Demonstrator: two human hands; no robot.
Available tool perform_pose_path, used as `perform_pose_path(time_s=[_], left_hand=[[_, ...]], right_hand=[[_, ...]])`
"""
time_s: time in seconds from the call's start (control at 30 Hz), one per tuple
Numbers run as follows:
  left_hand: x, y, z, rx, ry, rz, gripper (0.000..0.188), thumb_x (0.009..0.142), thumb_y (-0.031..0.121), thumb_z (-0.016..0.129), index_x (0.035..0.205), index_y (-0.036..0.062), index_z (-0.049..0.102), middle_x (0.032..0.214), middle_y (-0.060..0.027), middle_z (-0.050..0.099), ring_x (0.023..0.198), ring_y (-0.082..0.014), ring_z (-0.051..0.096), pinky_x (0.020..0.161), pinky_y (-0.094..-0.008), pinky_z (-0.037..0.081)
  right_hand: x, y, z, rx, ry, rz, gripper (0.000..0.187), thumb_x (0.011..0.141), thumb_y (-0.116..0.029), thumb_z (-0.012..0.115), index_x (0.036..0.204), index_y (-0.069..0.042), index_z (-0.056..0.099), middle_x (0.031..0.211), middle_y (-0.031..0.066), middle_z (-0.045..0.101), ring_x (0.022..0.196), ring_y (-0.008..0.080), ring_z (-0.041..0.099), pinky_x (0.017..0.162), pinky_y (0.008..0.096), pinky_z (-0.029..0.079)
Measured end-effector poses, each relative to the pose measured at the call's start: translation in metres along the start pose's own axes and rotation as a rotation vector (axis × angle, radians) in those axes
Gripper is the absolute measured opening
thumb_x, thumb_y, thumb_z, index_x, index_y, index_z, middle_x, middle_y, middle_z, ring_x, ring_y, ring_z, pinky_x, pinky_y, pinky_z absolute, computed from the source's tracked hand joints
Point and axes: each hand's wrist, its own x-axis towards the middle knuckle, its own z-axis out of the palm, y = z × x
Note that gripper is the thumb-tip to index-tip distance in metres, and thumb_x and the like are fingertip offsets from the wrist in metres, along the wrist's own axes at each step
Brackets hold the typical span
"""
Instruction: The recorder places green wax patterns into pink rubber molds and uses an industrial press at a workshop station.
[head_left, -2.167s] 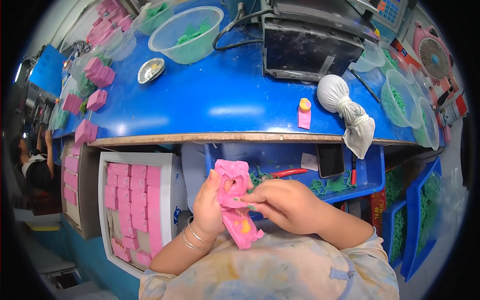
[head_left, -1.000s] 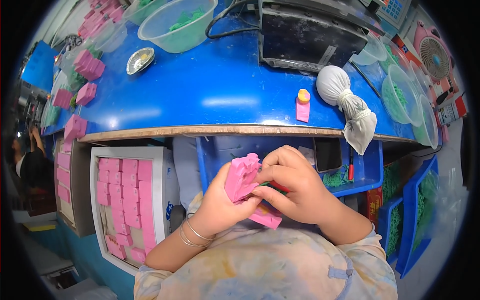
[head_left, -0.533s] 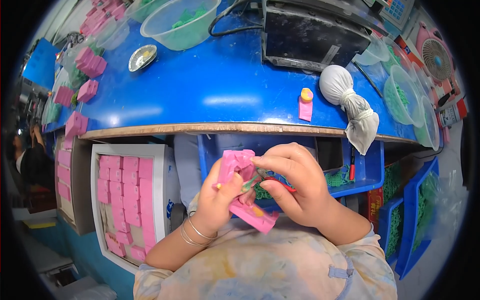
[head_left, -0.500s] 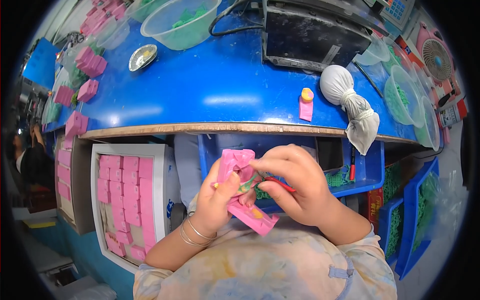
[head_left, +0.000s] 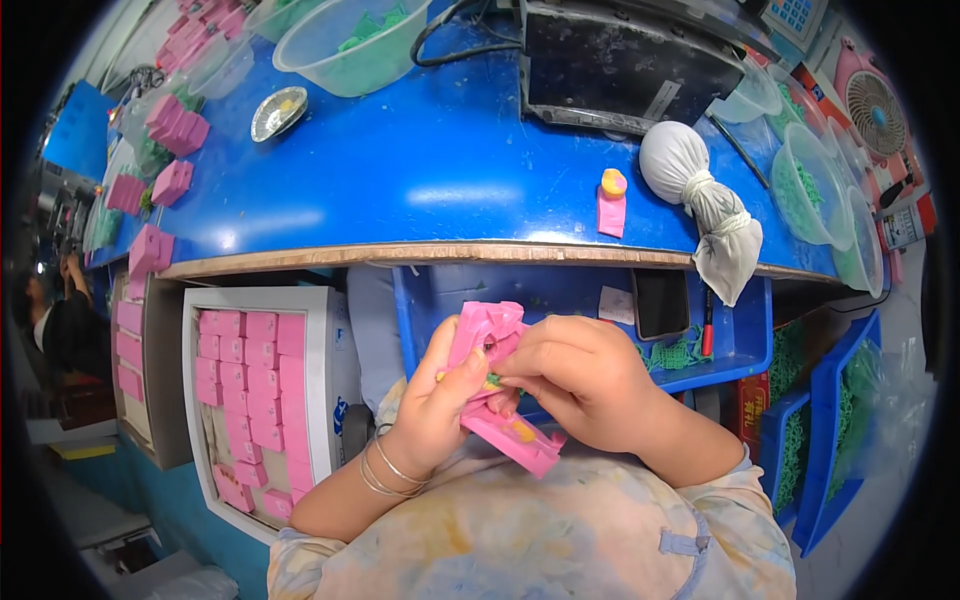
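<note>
My left hand point(head_left: 432, 412) grips a pink two-part piece that looks like a rubber mould point(head_left: 518, 445), spread open above my lap. Its upper part has a dark hole, and the lower flap carries a yellow patch. Small green and yellow bits point(head_left: 493, 380) show between the parts, under my left thumb. The fingers of my right hand point(head_left: 590, 385) are pinched together against these bits. What they hold is hidden behind the fingers.
Before me is a blue table point(head_left: 330, 190) with a white tied cloth bag point(head_left: 690, 180), a small pink-and-yellow piece point(head_left: 612, 203), a foil dish point(head_left: 279, 114) and a black machine point(head_left: 620, 75). Below are a blue tray point(head_left: 735, 365) with a phone point(head_left: 661, 303), and a box of pink blocks point(head_left: 262, 380).
My right hand has moved inward and lower against the mould, turning so that the red tool seen in it earlier no longer shows. The mould has shifted slightly right.
</note>
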Motion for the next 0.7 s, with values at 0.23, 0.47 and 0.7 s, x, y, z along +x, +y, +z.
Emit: perform_pose_path(time_s=[0.23, 0.47, 0.7], left_hand=[[0.003, -0.004, -0.002, 0.028, -0.018, 0.011, 0.045, 0.093, 0.027, 0.041, 0.126, -0.0013, 0.032, 0.096, -0.0148, 0.051, 0.07, -0.0177, 0.05, 0.065, -0.0322, 0.043], [-0.001, -0.005, -0.006, 0.123, -0.08, 0.085, 0.04, 0.095, 0.029, 0.043, 0.124, 0.0025, 0.035, 0.102, -0.0081, 0.052, 0.082, -0.0123, 0.052, 0.075, -0.0293, 0.044], [0.007, -0.004, -0.003, 0.488, 0.042, 0.318, 0.051, 0.089, 0.039, 0.053, 0.12, 0.0021, 0.036, 0.111, -0.0097, 0.051, 0.097, -0.0129, 0.05, 0.082, -0.0288, 0.044]], right_hand=[[-0.011, 0.004, 0.002, 0.234, 0.064, 0.194, 0.008, 0.08, 0.001, 0.06, 0.088, 0.0, 0.059, 0.083, 0.0107, 0.058, 0.071, 0.0198, 0.063, 0.063, 0.0291, 0.048], [-0.01, -0.003, 0.001, 0.12, 0.179, 0.172, 0.024, 0.076, -0.001, 0.063, 0.1, -0.002, 0.059, 0.084, 0.0114, 0.058, 0.068, 0.0244, 0.06, 0.062, 0.0301, 0.047], [-0.015, -0.009, -0.019, -0.157, 0.18, -0.16, 0.026, 0.071, 0.001, 0.063, 0.096, 0.001, 0.059, 0.079, 0.0124, 0.061, 0.067, 0.0266, 0.059, 0.059, 0.0314, 0.047]])
